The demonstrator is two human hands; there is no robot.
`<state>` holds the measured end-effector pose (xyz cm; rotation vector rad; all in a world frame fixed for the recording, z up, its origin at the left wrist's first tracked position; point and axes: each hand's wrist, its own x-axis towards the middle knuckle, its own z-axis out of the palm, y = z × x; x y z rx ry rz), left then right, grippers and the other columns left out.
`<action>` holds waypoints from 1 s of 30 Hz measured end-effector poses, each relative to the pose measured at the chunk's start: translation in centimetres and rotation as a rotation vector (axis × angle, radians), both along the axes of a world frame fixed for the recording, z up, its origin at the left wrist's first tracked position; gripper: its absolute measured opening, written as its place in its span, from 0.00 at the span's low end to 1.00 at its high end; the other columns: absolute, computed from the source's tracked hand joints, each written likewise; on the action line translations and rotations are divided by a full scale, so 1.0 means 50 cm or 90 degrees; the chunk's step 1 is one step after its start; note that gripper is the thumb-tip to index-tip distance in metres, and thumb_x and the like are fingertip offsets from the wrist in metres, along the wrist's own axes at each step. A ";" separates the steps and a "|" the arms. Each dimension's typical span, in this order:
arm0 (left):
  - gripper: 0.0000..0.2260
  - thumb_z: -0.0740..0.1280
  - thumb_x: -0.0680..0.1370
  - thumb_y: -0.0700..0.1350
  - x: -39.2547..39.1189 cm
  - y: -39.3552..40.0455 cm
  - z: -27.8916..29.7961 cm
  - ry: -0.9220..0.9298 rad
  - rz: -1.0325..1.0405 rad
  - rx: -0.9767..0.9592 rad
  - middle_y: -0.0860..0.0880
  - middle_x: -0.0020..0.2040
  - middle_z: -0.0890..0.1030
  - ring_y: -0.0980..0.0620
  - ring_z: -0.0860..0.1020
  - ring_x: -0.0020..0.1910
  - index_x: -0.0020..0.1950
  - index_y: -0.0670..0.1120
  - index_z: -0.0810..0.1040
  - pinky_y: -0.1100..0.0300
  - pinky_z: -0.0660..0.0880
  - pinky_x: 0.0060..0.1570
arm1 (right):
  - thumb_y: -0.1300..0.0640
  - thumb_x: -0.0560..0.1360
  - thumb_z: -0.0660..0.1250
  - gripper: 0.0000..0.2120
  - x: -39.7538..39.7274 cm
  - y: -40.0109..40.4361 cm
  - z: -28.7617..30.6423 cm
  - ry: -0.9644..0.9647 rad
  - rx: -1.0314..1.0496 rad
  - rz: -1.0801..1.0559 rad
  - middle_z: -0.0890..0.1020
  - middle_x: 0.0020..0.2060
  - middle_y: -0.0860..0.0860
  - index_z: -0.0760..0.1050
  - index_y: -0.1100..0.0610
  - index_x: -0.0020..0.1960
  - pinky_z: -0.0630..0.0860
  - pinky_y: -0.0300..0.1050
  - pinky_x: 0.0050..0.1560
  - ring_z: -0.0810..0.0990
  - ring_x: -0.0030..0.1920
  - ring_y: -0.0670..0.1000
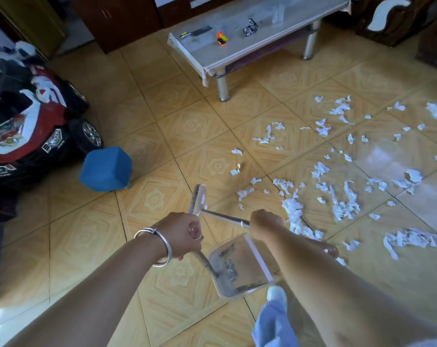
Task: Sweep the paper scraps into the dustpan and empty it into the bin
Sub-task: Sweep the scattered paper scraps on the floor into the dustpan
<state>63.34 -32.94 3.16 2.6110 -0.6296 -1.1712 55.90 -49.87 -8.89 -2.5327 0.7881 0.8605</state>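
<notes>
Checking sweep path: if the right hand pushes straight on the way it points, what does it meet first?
Probably the paper scraps heaped just beyond the right hand, which grips the broom handle; depth is uncertain.

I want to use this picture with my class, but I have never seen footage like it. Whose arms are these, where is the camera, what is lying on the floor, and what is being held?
There is no machine here. A person wears a wide-angle camera on the head, looking forward and down, so the two arms at the bottom are their own.

The left hand, with bangles on its wrist, has its grip on the dustpan's handle; the clear dustpan hangs below, holding only some dark debris. The right hand has its grip on the broom handle, and the broom head points away towards the left.

White paper scraps are strewn over the tiled floor, mostly to the right, and none is in the dustpan yet. Also there: a blue stool, a red toy car and a low table with small things on it.
</notes>
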 end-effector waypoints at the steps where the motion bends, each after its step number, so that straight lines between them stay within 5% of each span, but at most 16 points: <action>1: 0.07 0.68 0.72 0.40 0.010 -0.004 -0.001 -0.001 0.006 0.008 0.57 0.39 0.76 0.49 0.77 0.32 0.49 0.40 0.79 0.63 0.74 0.28 | 0.61 0.79 0.58 0.17 0.026 0.012 -0.015 0.001 0.008 0.019 0.76 0.60 0.54 0.69 0.61 0.67 0.74 0.44 0.54 0.77 0.60 0.55; 6: 0.09 0.70 0.71 0.42 0.088 -0.049 -0.011 -0.007 0.029 0.042 0.55 0.39 0.77 0.48 0.75 0.31 0.50 0.42 0.79 0.57 0.77 0.31 | 0.60 0.78 0.60 0.19 0.137 0.019 -0.077 0.038 0.048 0.052 0.75 0.65 0.53 0.68 0.59 0.70 0.74 0.49 0.63 0.74 0.66 0.55; 11: 0.07 0.68 0.71 0.41 0.147 -0.109 -0.019 -0.019 0.025 0.069 0.55 0.41 0.78 0.49 0.76 0.32 0.48 0.45 0.79 0.58 0.77 0.34 | 0.60 0.78 0.60 0.19 0.172 -0.096 -0.098 0.071 0.021 0.022 0.74 0.64 0.54 0.68 0.59 0.69 0.75 0.50 0.61 0.74 0.65 0.56; 15: 0.09 0.67 0.71 0.40 0.173 -0.165 -0.009 -0.019 -0.006 0.092 0.54 0.45 0.80 0.44 0.83 0.40 0.50 0.45 0.78 0.56 0.80 0.37 | 0.59 0.78 0.59 0.18 0.148 -0.216 -0.088 0.095 -0.024 -0.063 0.76 0.63 0.53 0.69 0.60 0.68 0.75 0.49 0.60 0.75 0.64 0.56; 18: 0.09 0.67 0.71 0.39 0.186 -0.206 0.000 -0.014 -0.035 0.101 0.57 0.44 0.78 0.52 0.81 0.36 0.50 0.45 0.78 0.62 0.77 0.31 | 0.61 0.78 0.58 0.18 0.109 -0.306 -0.079 0.111 -0.050 -0.120 0.77 0.62 0.53 0.70 0.59 0.67 0.74 0.46 0.58 0.76 0.63 0.54; 22: 0.04 0.67 0.71 0.39 0.200 -0.259 0.008 -0.024 -0.075 0.100 0.51 0.50 0.81 0.47 0.83 0.43 0.44 0.46 0.76 0.55 0.79 0.38 | 0.60 0.78 0.56 0.17 0.050 -0.412 -0.037 0.115 -0.099 -0.179 0.77 0.61 0.53 0.71 0.59 0.66 0.74 0.46 0.57 0.76 0.62 0.54; 25: 0.06 0.67 0.71 0.40 0.209 -0.288 0.006 -0.036 -0.083 0.082 0.50 0.50 0.81 0.46 0.81 0.38 0.39 0.49 0.73 0.60 0.75 0.34 | 0.61 0.77 0.58 0.19 0.019 -0.473 -0.004 0.126 -0.106 -0.231 0.75 0.64 0.54 0.70 0.59 0.68 0.72 0.44 0.59 0.75 0.64 0.55; 30: 0.09 0.67 0.72 0.38 0.230 -0.329 0.000 -0.045 -0.092 0.051 0.51 0.49 0.80 0.47 0.82 0.39 0.35 0.49 0.71 0.60 0.76 0.32 | 0.64 0.77 0.59 0.09 0.042 -0.519 0.029 0.134 -0.038 -0.250 0.79 0.47 0.58 0.73 0.58 0.55 0.71 0.44 0.45 0.80 0.53 0.56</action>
